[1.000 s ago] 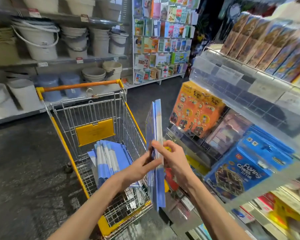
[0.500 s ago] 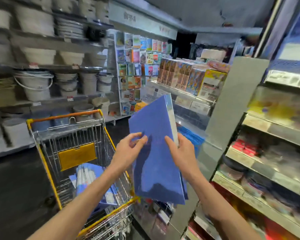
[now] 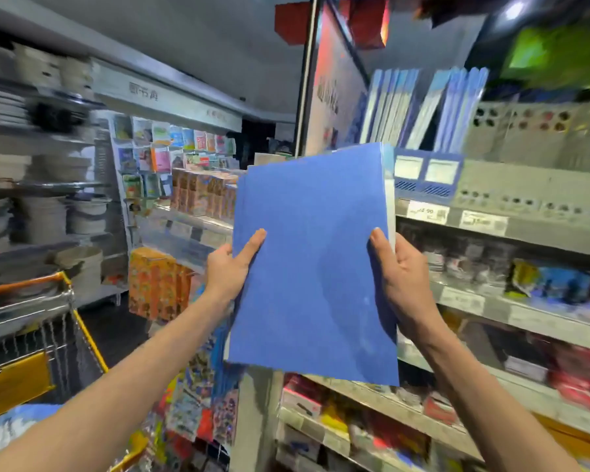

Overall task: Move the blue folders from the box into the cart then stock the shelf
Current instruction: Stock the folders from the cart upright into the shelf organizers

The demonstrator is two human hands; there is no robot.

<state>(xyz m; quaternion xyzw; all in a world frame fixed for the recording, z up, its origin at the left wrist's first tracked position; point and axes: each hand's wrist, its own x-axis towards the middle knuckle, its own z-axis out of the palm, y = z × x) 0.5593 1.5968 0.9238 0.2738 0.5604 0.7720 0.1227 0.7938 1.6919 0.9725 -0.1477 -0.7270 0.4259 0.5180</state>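
Note:
I hold a stack of blue folders upright in front of me, flat side toward the camera. My left hand grips its left edge, thumb on the front. My right hand grips its right edge the same way. Above and behind the stack, more blue folders stand in blue file holders on the upper shelf. The yellow wire cart is at the lower left; a blurred blue shape shows in it at the frame's bottom edge.
Shelves with price tags and packed goods run along the right. Boxed items and orange packs hang on the end rack ahead. Pale buckets and basins fill the far left shelving. A dark aisle floor lies between.
The view has swung up and right, from the cart to the shelf. The folder stack has turned flat toward me and risen toward the file holders; both hands now grip its side edges.

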